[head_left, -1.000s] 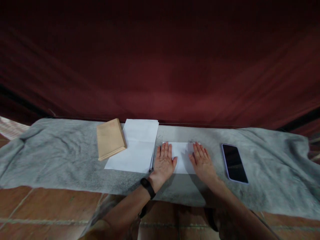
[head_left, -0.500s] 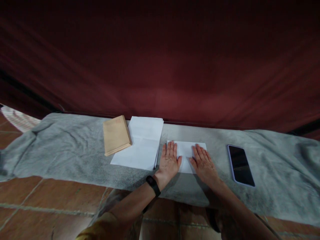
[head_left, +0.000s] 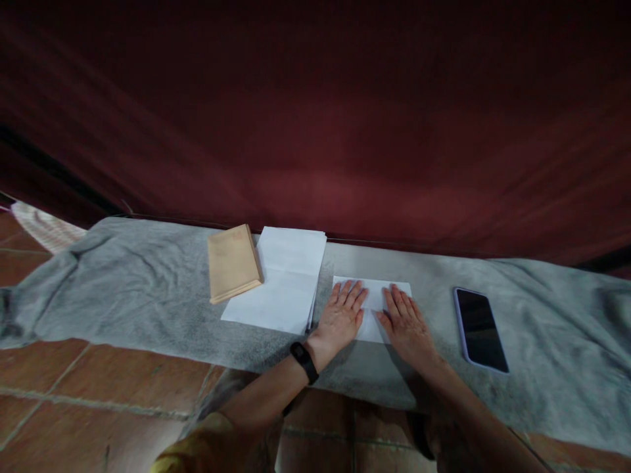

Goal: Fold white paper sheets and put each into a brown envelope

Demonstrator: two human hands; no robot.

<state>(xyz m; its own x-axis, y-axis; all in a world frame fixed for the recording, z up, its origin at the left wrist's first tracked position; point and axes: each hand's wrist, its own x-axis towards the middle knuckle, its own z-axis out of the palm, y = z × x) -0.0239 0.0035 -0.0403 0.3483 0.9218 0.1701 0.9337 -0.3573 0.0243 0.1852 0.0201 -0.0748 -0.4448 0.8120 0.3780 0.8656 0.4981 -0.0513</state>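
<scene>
A small folded sheet of white paper lies flat on the grey cloth, partly covered by both hands. My left hand rests palm down on its left part, fingers stretched forward; a black band circles that wrist. On the right part lies my right hand, also flat with fingers extended. A strip of the paper shows between the two hands. Just left of my left hand is a stack of white paper sheets, the top one with a crease across it. Several brown envelopes overlap the stack's left edge.
A phone in a lilac case lies right of my right hand, its screen dark. The grey cloth covers the long narrow surface. A dark red fabric panel rises behind it. Terracotta tiles lie below.
My left hand has shifted slightly right on the folded paper, its fingers now angled inward. My right hand stays nearly in place. The view has moved slightly.
</scene>
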